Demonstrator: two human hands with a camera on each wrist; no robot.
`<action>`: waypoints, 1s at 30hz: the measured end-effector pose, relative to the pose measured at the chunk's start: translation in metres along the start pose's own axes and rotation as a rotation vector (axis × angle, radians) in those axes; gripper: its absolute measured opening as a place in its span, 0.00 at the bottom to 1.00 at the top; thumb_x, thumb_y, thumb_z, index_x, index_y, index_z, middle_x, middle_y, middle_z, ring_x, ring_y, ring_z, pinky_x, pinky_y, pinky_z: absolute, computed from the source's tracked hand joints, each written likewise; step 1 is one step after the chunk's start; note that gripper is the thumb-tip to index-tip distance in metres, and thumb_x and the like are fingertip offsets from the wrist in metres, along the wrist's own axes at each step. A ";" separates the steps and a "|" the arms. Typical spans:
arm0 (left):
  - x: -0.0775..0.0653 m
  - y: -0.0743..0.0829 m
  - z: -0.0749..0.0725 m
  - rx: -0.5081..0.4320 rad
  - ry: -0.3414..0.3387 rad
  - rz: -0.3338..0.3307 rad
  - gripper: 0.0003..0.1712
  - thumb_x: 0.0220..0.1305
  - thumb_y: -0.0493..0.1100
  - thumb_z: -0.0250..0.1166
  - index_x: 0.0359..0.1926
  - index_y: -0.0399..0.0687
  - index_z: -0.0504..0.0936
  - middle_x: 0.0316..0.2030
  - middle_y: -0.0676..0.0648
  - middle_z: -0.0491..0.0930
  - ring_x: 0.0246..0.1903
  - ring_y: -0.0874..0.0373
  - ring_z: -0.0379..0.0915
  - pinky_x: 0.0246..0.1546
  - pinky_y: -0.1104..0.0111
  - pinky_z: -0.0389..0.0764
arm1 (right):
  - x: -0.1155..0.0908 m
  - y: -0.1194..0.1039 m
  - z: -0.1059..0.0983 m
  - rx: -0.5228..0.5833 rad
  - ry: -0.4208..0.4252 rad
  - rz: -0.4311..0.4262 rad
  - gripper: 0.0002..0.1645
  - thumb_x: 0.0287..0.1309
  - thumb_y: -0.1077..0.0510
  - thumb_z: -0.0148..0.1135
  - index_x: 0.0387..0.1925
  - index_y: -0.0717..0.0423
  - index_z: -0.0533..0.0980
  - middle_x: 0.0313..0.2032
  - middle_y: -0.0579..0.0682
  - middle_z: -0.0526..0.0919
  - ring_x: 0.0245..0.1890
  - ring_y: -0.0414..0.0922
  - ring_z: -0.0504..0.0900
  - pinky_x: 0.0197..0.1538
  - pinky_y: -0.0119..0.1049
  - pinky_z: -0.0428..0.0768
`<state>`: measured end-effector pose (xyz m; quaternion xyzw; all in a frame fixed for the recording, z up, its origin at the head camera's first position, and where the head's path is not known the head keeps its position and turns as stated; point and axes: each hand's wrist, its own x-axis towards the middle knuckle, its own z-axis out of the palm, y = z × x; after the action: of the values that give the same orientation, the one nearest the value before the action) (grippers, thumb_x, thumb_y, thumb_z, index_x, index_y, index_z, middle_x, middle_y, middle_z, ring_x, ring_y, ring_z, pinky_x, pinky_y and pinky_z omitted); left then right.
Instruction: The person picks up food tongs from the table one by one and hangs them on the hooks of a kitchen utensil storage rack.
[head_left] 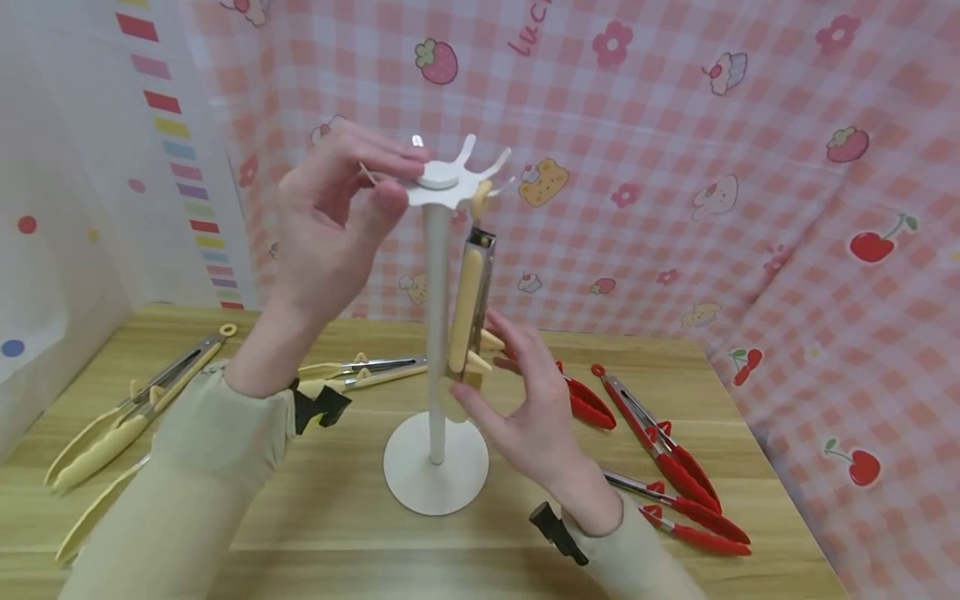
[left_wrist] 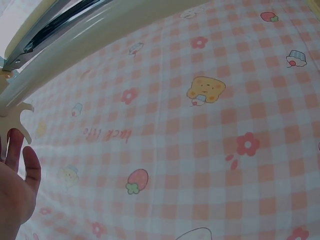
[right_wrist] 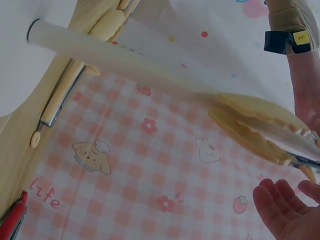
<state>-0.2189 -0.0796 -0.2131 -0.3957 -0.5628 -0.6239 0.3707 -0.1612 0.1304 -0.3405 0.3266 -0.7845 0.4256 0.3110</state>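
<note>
A white utensil stand (head_left: pixel 437 333) stands upright, with a ring of hooks (head_left: pixel 442 187) at its top. My left hand (head_left: pixel 330 217) holds that top, fingers over the round cap and thumb near the rim; in the left wrist view it is partly cut off. A pair of cream tongs (head_left: pixel 468 300) hangs by its loop from a hook on the right side, tips down. My right hand (head_left: pixel 528 400) is beside the lower part of these tongs, its fingers loosely bent. In the right wrist view the right hand (right_wrist: pixel 285 207) lies apart from the tongs (right_wrist: pixel 255 130).
Cream tongs (head_left: pixel 142 408) lie on the wooden table at the left, and another cream pair (head_left: pixel 367 371) lies behind the pole. Several red tongs (head_left: pixel 667 450) lie at the right. Pink checked cloth (head_left: pixel 637 275) covers the back and right walls.
</note>
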 end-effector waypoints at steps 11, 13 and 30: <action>-0.002 0.003 0.000 0.026 0.031 -0.017 0.50 0.60 0.75 0.68 0.41 0.24 0.80 0.41 0.62 0.87 0.48 0.61 0.84 0.43 0.71 0.78 | -0.016 0.015 -0.033 -0.170 -0.070 0.055 0.46 0.51 0.59 0.81 0.71 0.55 0.72 0.64 0.57 0.79 0.60 0.53 0.84 0.57 0.48 0.85; -0.003 0.002 0.001 0.014 0.036 -0.011 0.49 0.60 0.74 0.68 0.41 0.23 0.79 0.41 0.61 0.87 0.47 0.61 0.84 0.42 0.72 0.78 | -0.020 0.019 -0.040 -0.194 -0.072 0.063 0.45 0.51 0.59 0.81 0.71 0.54 0.73 0.64 0.55 0.79 0.59 0.53 0.85 0.54 0.48 0.85; -0.003 0.001 0.006 0.067 0.065 0.042 0.47 0.63 0.74 0.67 0.40 0.25 0.81 0.41 0.63 0.88 0.43 0.63 0.84 0.38 0.73 0.78 | -0.039 0.040 -0.068 -0.393 -0.227 0.137 0.41 0.53 0.52 0.82 0.68 0.49 0.76 0.64 0.50 0.80 0.58 0.50 0.85 0.51 0.51 0.87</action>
<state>-0.2164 -0.0732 -0.2151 -0.3745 -0.5623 -0.6093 0.4150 -0.1554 0.2162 -0.3588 0.2516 -0.9026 0.2451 0.2489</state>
